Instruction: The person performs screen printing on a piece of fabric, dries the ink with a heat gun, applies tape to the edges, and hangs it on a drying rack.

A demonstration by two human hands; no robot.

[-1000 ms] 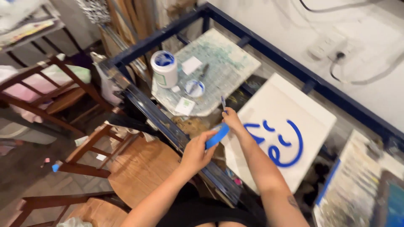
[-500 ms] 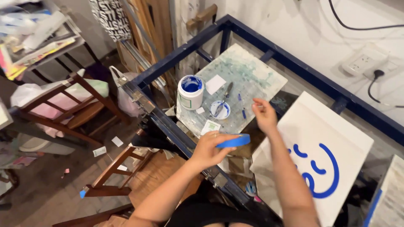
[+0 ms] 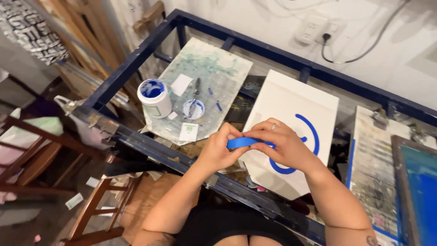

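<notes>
Head view: blue metal frame table (image 3: pixel 136 59), stained board (image 3: pixel 214 77) on top, white canvas (image 3: pixel 291 105) with blue painted curves. Open paint jar (image 3: pixel 154 96) and small lid (image 3: pixel 193 109) on board, within reach. Left hand (image 3: pixel 218 152) and right hand (image 3: pixel 282 146) closed, pinching blue tape roll (image 3: pixel 243 142) between them over canvas edge.

A roll of blue tape (image 3: pixel 243 142) is sitting pinched between the left hand (image 3: pixel 218 152) and the right hand (image 3: pixel 282 146), showing only as a short flat blue band between the fingers. It is hanging level above the near edge of a white board (image 3: pixel 291 105) bearing a blue curved painted shape, just over the dark blue table frame (image 3: pixel 150 152).
</notes>
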